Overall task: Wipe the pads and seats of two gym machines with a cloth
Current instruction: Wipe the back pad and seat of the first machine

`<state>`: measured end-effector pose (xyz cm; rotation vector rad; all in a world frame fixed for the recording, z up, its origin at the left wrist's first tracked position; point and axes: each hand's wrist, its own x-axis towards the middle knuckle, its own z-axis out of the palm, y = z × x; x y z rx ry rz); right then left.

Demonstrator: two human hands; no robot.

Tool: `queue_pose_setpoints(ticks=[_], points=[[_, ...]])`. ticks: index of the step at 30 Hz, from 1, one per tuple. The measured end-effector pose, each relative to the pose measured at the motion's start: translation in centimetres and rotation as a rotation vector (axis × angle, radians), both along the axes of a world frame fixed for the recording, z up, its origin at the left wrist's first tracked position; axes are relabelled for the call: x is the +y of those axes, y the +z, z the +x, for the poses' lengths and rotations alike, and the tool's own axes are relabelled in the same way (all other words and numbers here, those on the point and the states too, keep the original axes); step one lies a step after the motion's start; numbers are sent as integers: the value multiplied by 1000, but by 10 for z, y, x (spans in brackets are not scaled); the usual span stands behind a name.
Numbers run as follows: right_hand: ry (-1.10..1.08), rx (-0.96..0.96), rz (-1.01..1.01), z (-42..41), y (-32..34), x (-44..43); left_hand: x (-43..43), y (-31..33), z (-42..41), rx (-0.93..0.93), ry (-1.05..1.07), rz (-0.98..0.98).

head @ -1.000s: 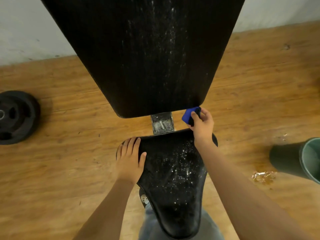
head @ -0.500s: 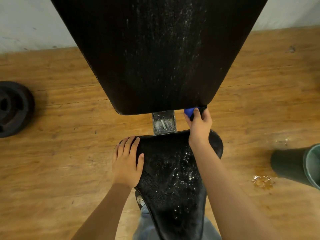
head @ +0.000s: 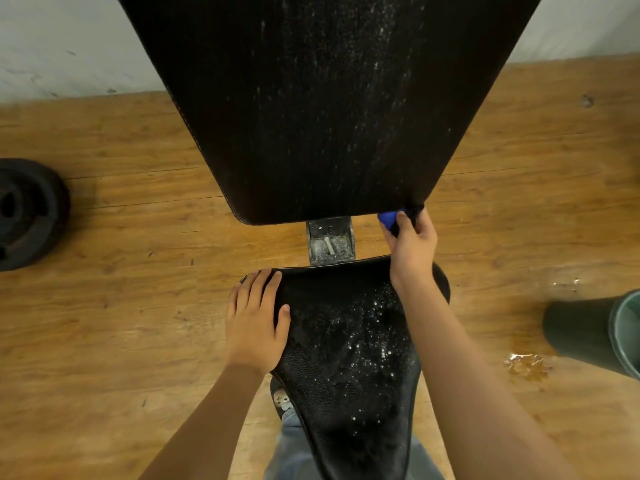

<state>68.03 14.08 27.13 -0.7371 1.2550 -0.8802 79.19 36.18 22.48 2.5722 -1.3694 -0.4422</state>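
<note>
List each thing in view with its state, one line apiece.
Back pad, flecked white down its middle.
Seat, flecked white too.
Blue cloth, bunched at the back pad's lower right corner.
Right hand, gripping the cloth.
Left hand, flat on the seat's left edge, fingers straight.
Bucket, on the floor, cut off by the frame.
Floor, wet patch beside the bucket.

right hand [head: 412, 247] gripping cloth [head: 388, 218], wet seat [head: 349, 344]

no readable text, labels, numbers or signs anywhere
</note>
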Motion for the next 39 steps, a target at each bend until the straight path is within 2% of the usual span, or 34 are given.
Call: queue_pose_setpoints(ticks=[4, 10, 20, 22, 25, 29, 33, 39], points=[[-12, -29, 15, 11, 4, 5, 1, 0, 0, 4, 6, -16], [164, -38, 67, 30, 2, 38, 2, 0, -2, 12, 7, -13], [42, -22, 7, 14, -2, 8, 3, -1, 0, 27, 17, -39], [44, -89, 33, 16, -3, 11, 4, -3, 0, 36, 18, -53], [110, -176, 60, 26, -4, 24, 4, -5, 0, 45, 24, -78], [237, -153, 46, 38, -8, 41, 6, -8, 0, 47, 27, -109], [156, -166, 38, 36, -8, 35, 5, -9, 0, 51, 31, -120], [-120, -156, 24, 3, -5, -2, 8, -9, -1, 49, 26, -107]])
